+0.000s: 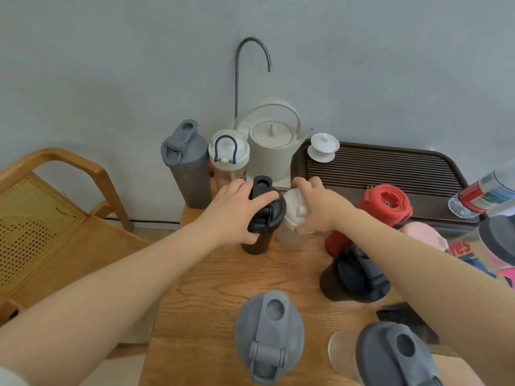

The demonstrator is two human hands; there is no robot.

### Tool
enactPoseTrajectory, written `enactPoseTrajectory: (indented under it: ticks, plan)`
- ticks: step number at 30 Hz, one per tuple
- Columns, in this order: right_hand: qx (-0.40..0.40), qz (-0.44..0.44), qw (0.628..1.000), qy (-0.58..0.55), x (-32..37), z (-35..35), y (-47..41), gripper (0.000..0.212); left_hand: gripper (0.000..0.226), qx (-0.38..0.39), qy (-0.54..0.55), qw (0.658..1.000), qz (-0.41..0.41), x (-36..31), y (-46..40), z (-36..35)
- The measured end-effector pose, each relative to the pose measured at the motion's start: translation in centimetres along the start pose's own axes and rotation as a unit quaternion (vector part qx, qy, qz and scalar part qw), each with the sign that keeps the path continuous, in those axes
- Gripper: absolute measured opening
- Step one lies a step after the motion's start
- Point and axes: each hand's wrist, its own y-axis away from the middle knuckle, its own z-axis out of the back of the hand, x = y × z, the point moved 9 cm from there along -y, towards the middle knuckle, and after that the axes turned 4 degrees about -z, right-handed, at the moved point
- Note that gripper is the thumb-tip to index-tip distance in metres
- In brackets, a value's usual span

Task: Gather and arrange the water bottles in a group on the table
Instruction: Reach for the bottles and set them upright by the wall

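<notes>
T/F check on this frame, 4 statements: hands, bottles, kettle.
1. The left hand grips the black-lidded dark bottle from above. True.
2. The right hand holds the red bottle. False: it grips the white translucent bottle; the red one stands apart, untouched.
3. The cream kettle lies on its side. False: it stands upright near the wall.
4. The tall grey shaker bottle stands at the wooden table's far left corner. True.

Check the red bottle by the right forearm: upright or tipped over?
Upright. The red bottle stands on the table with its cap facing up toward the camera, body running down behind the right forearm.
</notes>
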Motion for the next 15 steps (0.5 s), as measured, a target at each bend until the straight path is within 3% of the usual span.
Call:
enactPoseTrajectory:
  ticks: [8, 15]
  plan:
    - [-0.025, -0.048, 0.997, -0.055, -1.7, -0.9, 1.7, 0.102, 0.074, -0.031, -0.176, 0.984, 0.020, -0.8, -5.3, 1.8]
    - [-0.057, -0.022, 0.996, -0.063, 0.0, -0.8, 2.1, 0.098, 0.074, -0.054, -0.185, 0.981, 0.033, -0.5, -7.2, 2.3]
